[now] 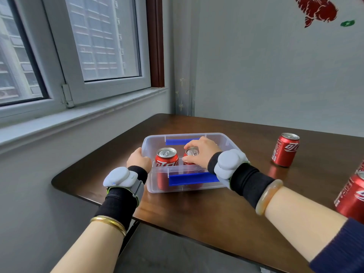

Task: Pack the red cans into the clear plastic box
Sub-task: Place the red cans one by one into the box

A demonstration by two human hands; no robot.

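A: where are the cans rn?

B: two standing in the box [226,141]. right hand [201,152] is wrapped round the right can [192,152], next to the left can [167,157]. left hand [138,159] grips the box's left rim. Two more cans [285,149] on the table [216,209], off right.

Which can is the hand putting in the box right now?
Find the clear plastic box on the brown table. Two red cans stand inside; it is the right-hand can, under the right hand. Its neighbour stands untouched.
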